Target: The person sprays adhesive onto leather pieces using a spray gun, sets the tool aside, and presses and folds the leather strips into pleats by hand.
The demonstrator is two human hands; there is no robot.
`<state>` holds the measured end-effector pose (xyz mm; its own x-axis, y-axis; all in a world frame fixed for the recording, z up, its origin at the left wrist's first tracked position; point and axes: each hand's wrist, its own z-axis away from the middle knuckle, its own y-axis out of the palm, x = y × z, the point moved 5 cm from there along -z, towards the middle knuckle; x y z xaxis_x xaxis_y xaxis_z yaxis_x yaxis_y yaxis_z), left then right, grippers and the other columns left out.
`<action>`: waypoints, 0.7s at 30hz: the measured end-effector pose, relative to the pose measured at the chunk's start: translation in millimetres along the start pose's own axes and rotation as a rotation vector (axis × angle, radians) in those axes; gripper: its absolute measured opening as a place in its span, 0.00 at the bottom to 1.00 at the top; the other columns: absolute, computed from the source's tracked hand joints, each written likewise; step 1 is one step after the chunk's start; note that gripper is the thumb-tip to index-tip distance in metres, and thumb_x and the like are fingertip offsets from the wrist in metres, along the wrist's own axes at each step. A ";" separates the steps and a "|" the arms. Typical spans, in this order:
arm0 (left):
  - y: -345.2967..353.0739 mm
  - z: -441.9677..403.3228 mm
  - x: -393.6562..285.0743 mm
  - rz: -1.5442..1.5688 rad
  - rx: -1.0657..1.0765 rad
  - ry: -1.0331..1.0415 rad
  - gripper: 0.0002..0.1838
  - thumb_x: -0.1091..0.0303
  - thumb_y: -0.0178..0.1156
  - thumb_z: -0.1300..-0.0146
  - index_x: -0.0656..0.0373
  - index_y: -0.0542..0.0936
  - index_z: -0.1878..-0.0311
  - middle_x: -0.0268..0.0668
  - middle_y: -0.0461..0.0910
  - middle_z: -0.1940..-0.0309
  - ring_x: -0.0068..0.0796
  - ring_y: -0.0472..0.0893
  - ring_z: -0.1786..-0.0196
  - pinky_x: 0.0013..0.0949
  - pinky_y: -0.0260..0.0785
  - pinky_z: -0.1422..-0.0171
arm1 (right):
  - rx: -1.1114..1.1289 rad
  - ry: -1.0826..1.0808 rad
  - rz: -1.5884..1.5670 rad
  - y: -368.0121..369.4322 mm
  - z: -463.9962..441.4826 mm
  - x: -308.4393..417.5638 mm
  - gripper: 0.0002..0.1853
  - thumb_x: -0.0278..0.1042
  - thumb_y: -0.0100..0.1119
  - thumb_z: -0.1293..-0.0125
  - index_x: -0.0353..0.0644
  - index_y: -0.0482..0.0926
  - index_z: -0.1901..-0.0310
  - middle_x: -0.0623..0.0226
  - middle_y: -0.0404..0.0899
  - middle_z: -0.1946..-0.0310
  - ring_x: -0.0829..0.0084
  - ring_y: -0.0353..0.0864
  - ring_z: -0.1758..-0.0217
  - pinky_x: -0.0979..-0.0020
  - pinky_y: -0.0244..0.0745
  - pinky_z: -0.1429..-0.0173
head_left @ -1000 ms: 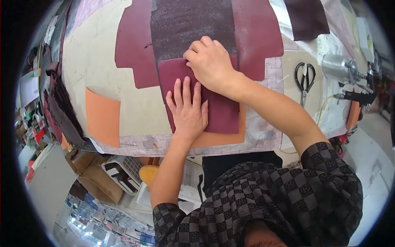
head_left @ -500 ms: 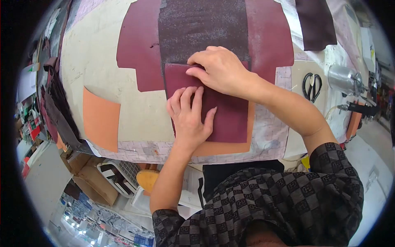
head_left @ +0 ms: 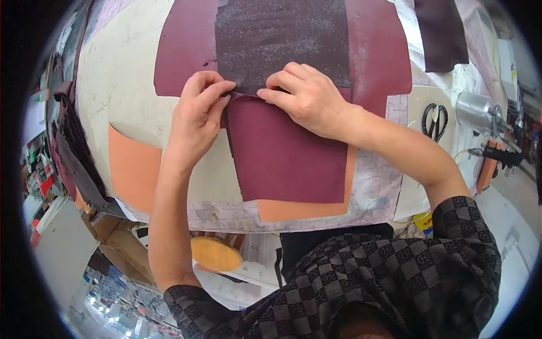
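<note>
A burgundy leather-like panel point(head_left: 291, 155) lies on the work surface in front of me. My left hand point(head_left: 197, 116) pinches its far left corner between thumb and fingers. Further right along the same far edge, my right hand point(head_left: 307, 99) is closed on the panel with thumb and fingertips. That edge meets a dark brown, rough-looking section point(head_left: 282, 42) in the middle of a larger burgundy piece point(head_left: 183, 51). Under the near end of the panel, an orange sheet point(head_left: 305, 211) sticks out along the bottom and right.
A second orange sheet point(head_left: 134, 169) lies on the left. To the right are black-handled scissors point(head_left: 435, 121), a metal spray-gun cup point(head_left: 474, 110) and a dark strip point(head_left: 441, 37). Dark material point(head_left: 79, 150) hangs over the left table edge. A round yellow stool seat point(head_left: 215, 254) stands below.
My left hand has gone from lying on the panel up to its far left corner, where it pinches the edge. My right hand stays at the far edge.
</note>
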<state>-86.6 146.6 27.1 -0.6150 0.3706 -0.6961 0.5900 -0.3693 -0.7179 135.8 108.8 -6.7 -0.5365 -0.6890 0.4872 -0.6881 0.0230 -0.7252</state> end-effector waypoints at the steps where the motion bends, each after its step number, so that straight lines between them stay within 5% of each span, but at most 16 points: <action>1: -0.2 -0.6 1.7 0.001 0.001 0.001 0.14 0.83 0.64 0.23 0.64 0.87 0.38 0.40 0.81 0.43 0.34 0.83 0.43 0.32 0.78 0.40 | -0.009 -0.013 0.011 0.3 0.5 -0.5 0.12 0.28 0.75 0.34 0.44 0.92 0.49 0.69 0.87 0.53 0.65 0.84 0.53 0.61 0.82 0.48; 4: 1.6 -0.8 0.9 0.012 0.029 -0.037 0.15 0.83 0.65 0.23 0.64 0.87 0.37 0.39 0.81 0.40 0.32 0.83 0.41 0.32 0.78 0.40 | -0.032 -0.021 -0.005 0.6 1.4 -0.7 0.15 0.27 0.73 0.36 0.43 0.92 0.47 0.68 0.86 0.53 0.64 0.84 0.53 0.62 0.82 0.49; 8: -25.7 6.6 1.6 0.108 -0.306 -0.111 0.25 0.88 0.64 0.30 0.59 0.86 0.32 0.40 0.80 0.36 0.25 0.84 0.45 0.32 0.79 0.45 | -0.020 -0.061 -0.005 -2.1 0.8 0.3 0.17 0.26 0.71 0.38 0.42 0.91 0.46 0.67 0.86 0.53 0.64 0.84 0.53 0.62 0.82 0.50; 13: -10.1 -5.6 -39.4 -0.121 0.000 0.103 0.22 0.85 0.69 0.35 0.60 0.88 0.39 0.43 0.82 0.44 0.47 0.82 0.41 0.44 0.79 0.42 | -0.032 -0.100 -0.005 -4.5 1.2 1.7 0.19 0.26 0.70 0.39 0.42 0.91 0.45 0.67 0.85 0.52 0.65 0.83 0.54 0.62 0.83 0.51; 17: -6.5 -8.1 -23.5 -0.235 0.099 0.113 0.17 0.84 0.69 0.35 0.61 0.88 0.44 0.43 0.82 0.44 0.47 0.82 0.41 0.45 0.79 0.40 | -0.035 -0.099 -0.004 -0.6 3.9 0.5 0.20 0.26 0.70 0.39 0.42 0.91 0.44 0.66 0.85 0.52 0.65 0.83 0.54 0.63 0.84 0.50; 21: -34.3 5.3 -7.2 -0.164 -0.034 0.050 0.13 0.84 0.69 0.33 0.62 0.88 0.47 0.43 0.82 0.45 0.45 0.83 0.41 0.42 0.80 0.39 | -0.040 -0.091 -0.016 -2.8 4.6 -0.7 0.20 0.27 0.71 0.39 0.41 0.91 0.44 0.66 0.85 0.52 0.65 0.83 0.53 0.63 0.85 0.50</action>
<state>-105.1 152.0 56.8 -0.6782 0.4654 -0.5687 0.5018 -0.2720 -0.8211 140.3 105.9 -7.3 -0.4800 -0.7525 0.4509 -0.7161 0.0392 -0.6969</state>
